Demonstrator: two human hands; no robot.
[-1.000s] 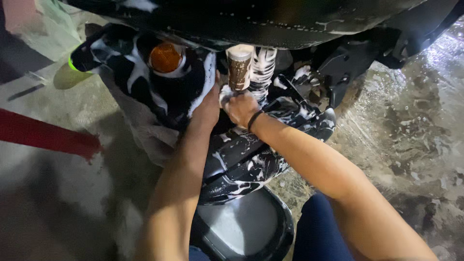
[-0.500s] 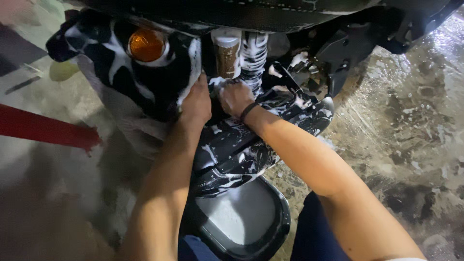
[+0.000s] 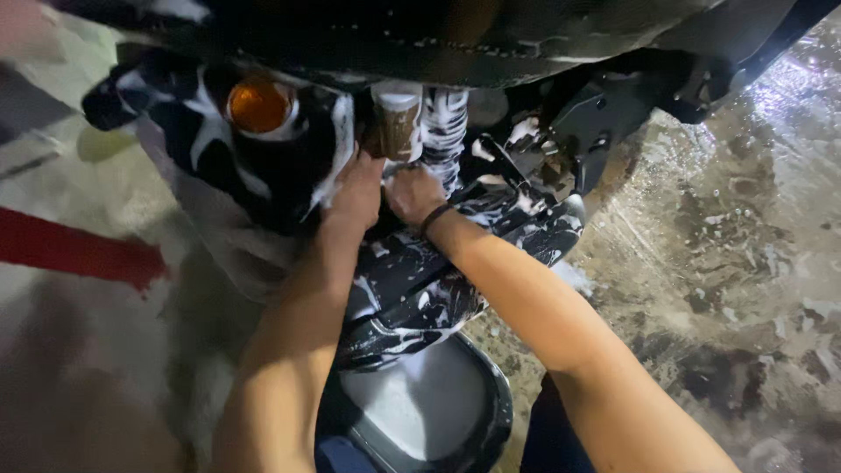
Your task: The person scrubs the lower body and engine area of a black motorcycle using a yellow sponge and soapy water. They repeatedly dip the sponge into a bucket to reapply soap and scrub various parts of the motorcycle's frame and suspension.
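A black motorbike rear covered in white foam fills the middle of the head view. Both of my hands reach in under its body beside the coiled shock spring and a brown cylinder. My left hand presses against the foamy panel under the orange turn light. My right hand, with a dark band on the wrist, is curled at the base of the spring. I cannot tell whether either hand holds a cloth or sponge.
A black bucket with foam sits between my arms below the bike. Wet, soapy concrete floor spreads to the right. A red bar lies at the left, with a pale green object behind it.
The view has drifted so the bike sits lower and more to the left. Both hands stay pressed near the spring, shifting slightly.
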